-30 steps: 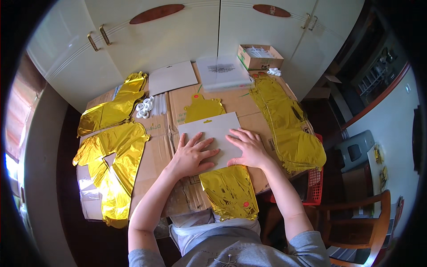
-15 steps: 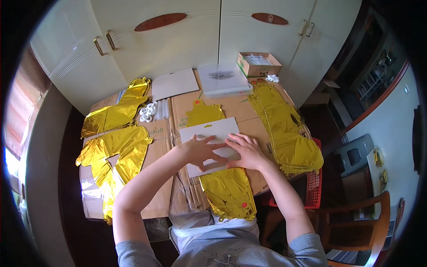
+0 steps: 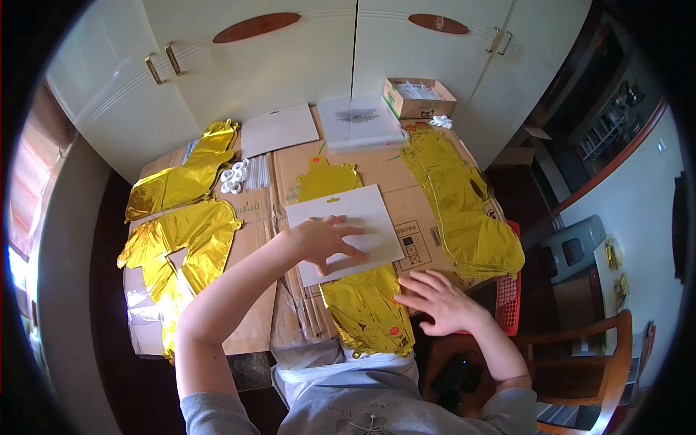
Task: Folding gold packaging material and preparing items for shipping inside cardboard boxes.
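Note:
A white card (image 3: 377,221) with a hang slot near its far edge lies across the middle of a gold foil balloon (image 3: 366,304). Pressing on the card, my left hand (image 3: 322,243) has its fingers spread. My right hand (image 3: 442,301) is off the card, fingers apart, its fingertips at the right edge of the balloon's near part. The balloon's far part sticks out beyond the card, and its near end hangs toward my lap. Both hands appear to hold nothing.
Flat gold foil balloons lie at the left (image 3: 199,225) and the right (image 3: 464,210) of the cardboard-covered table (image 3: 254,290). Farther back are white rings (image 3: 233,177), white sticks (image 3: 259,172), a grey card (image 3: 279,130), a clear plastic packet (image 3: 355,123) and a box of sticks (image 3: 419,98). A red basket (image 3: 510,304) stands at right.
My right hand has left the card and moved nearer and to the right, beside the balloon's near part. My left hand stays spread on the card.

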